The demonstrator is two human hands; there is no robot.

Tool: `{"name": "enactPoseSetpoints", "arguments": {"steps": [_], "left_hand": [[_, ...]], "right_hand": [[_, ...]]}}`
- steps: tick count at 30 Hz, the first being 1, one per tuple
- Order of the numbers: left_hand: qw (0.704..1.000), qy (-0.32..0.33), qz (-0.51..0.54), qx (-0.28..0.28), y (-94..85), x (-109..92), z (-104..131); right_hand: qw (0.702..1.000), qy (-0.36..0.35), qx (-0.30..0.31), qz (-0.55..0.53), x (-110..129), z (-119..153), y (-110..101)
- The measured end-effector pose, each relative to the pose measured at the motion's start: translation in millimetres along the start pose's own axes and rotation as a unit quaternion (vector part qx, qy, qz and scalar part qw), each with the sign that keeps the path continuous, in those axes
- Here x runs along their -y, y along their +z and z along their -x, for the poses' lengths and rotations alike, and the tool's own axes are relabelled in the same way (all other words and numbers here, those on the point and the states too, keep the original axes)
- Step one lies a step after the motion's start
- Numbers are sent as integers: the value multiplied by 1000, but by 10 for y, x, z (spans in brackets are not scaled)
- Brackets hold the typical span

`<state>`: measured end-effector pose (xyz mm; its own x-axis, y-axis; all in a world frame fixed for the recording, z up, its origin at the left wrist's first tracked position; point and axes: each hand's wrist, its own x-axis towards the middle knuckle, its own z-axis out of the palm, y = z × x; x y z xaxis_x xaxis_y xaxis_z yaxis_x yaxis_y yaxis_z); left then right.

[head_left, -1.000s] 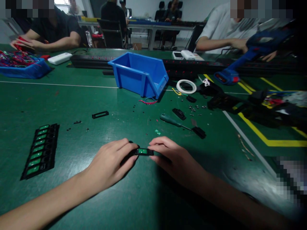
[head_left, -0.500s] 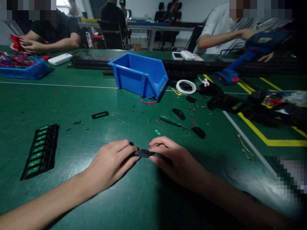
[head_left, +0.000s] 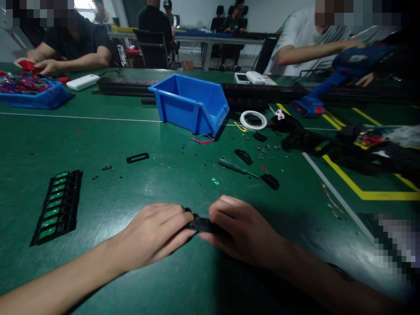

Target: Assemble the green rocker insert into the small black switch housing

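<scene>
Between my two hands is a small black plastic part (head_left: 204,225), partly covered by my fingers. My left hand (head_left: 157,232) pinches its left end, and my right hand (head_left: 241,227) is closed round its right end. Beyond them on the green table lie a green-handled screwdriver (head_left: 232,165), a small green circuit piece (head_left: 215,180) and a black plastic piece (head_left: 243,156). A black rectangular frame (head_left: 138,157) lies beyond my left hand. To the left is a black tray (head_left: 70,222) with a row of green boards.
A blue bin (head_left: 179,109) stands at the back middle. Right of it are a white tape roll (head_left: 242,120), several loose screws (head_left: 261,151) and a blue power tool (head_left: 341,76). Two people sit across the table, one handling a red object (head_left: 29,65).
Both hands have come slightly nearer to me with the black part. My right fingers have curled further over it. The co-worker at left has lowered the red object.
</scene>
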<state>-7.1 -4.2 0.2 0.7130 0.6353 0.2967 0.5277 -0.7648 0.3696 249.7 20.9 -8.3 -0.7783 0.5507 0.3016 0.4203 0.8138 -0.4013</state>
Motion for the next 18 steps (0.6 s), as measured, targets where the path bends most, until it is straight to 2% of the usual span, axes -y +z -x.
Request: {"name": "enactPoseSetpoints", "arguments": {"steps": [7,13,18], "left_hand": [[999,29,27,-19,9,8,-9],[1000,16,25,-4,20,7,-13],[1000,22,14,5,28,18,-37]], "right_hand": [[999,-34,0,14,24,-7,-14],[996,-78,-26,41,40,-8,-6],[995,-80,-30,42,63,-17,2]]}}
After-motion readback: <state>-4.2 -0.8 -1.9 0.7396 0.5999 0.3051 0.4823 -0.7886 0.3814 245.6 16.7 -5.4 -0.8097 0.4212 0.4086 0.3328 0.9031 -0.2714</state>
